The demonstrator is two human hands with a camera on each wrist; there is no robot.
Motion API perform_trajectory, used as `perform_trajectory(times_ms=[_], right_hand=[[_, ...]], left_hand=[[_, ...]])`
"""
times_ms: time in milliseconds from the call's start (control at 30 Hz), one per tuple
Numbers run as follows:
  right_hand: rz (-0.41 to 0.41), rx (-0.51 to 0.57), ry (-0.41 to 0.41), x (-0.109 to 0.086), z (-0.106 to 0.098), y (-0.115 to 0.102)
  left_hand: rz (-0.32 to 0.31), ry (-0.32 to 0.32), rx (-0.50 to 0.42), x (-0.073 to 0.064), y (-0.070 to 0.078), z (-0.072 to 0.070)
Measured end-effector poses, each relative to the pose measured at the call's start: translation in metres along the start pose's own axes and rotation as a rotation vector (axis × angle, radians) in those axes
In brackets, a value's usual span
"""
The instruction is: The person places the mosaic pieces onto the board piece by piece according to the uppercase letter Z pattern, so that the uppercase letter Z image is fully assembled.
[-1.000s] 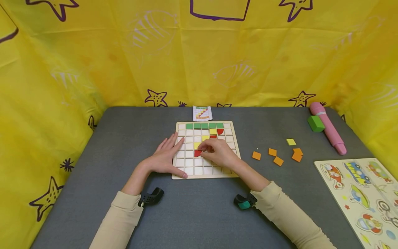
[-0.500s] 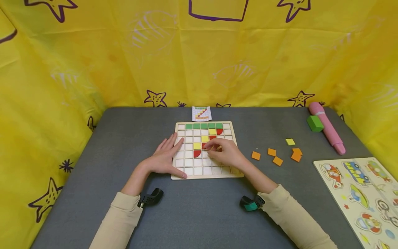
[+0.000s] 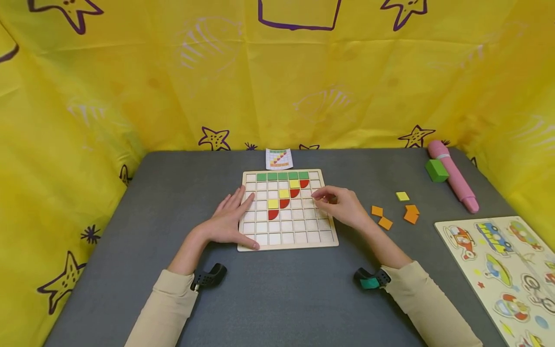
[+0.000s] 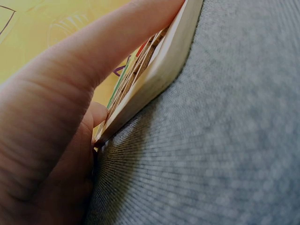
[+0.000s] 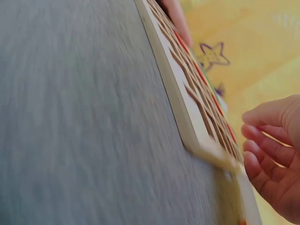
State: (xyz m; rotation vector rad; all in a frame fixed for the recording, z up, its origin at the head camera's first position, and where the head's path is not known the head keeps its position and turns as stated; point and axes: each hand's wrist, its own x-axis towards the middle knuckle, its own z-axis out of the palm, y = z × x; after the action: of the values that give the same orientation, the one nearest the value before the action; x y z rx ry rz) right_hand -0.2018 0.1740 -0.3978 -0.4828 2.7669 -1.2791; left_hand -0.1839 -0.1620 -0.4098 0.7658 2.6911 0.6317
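A square wooden grid board (image 3: 288,236) lies on the table, with several green squares (image 3: 283,176) along its top row. A diagonal of three yellow squares (image 3: 284,193) and several red quarter-round tiles (image 3: 284,204) runs down from there. My left hand (image 3: 227,221) rests spread on the board's left side, its thumb on the near-left corner. In the left wrist view, the thumb (image 4: 93,61) reaches over the frame. Over the board's right edge hovers my right hand (image 3: 340,202), fingers loosely bent. The right wrist view shows nothing between its fingertips (image 5: 253,117).
Right of the board lie several orange squares (image 3: 385,223) and a loose yellow square (image 3: 402,196). Beyond them are a green block (image 3: 436,170) and a pink microphone-shaped object (image 3: 457,180). A picture puzzle board (image 3: 472,284) occupies the near right; a small pattern card (image 3: 279,159) lies behind the grid.
My right hand has left the middle of the grid and moved right to the board's edge, uncovering the red tiles. My left hand stays in place on the board.
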Motion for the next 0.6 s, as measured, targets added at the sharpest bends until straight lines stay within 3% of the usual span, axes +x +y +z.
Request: perform_trajectory(times_ms=[433, 600], right_hand=[[0.104, -0.060, 0.086, -0.015, -0.051, 0.042], [0.126, -0.141, 0.148, -0.023, -0.070, 0.054]], left_hand=[[0.000, 0.006, -0.006, -0.001, -0.001, 0.000], [-0.002, 0.003, 0.000, 0.000, -0.002, 0.000]])
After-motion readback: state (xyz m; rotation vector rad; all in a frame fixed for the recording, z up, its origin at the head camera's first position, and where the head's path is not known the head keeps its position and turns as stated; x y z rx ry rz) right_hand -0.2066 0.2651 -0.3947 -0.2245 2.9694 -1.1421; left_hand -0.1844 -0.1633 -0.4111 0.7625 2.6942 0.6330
